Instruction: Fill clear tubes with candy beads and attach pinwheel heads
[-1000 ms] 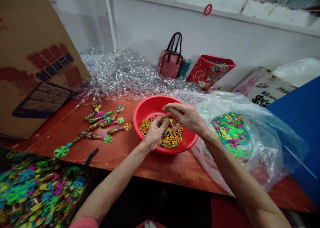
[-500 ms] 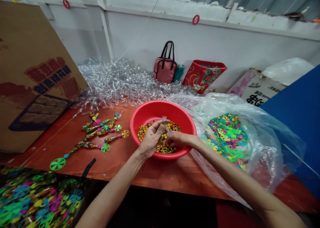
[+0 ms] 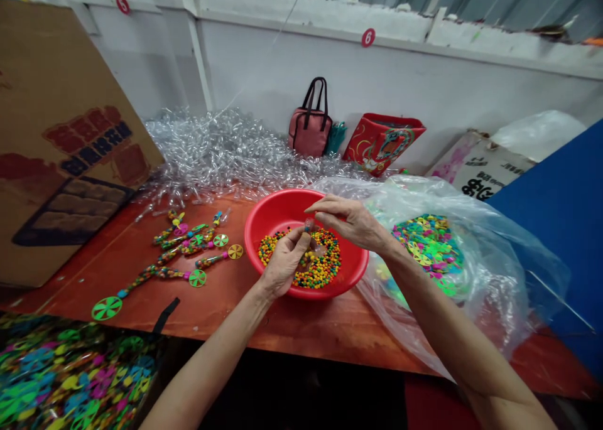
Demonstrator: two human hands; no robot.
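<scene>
A red plastic basin [image 3: 352, 270] holds small round candy-like beads [image 3: 325, 272] in yellow, orange, green and dark colours. Over the basin, my left hand [image 3: 285, 260] is closed around a small clear plastic tube [image 3: 308, 224], its open end upward and something bluish inside near the top. My right hand [image 3: 353, 221] hovers just above the tube's mouth, fingers stretched forward and brought together with the thumb. Whether anything is between those fingertips is too small to make out. Below the hands, a clear plastic piece [image 3: 320, 251] shows among the beads.
Bead-filled tubes with pinwheel tops [image 3: 188, 247] lie on the left. Behind is a heap of clear tubes [image 3: 217, 150]. A clear bag [image 3: 499, 279] of colourful plastic parts [image 3: 431, 248] lies right. A carton [image 3: 70, 135], pink bag [image 3: 309, 132] and red bag [image 3: 384, 142] stand around.
My right hand has risen from the beads in the basin to above the mouth of the tube. My left hand keeps its hold in nearly the same place.
</scene>
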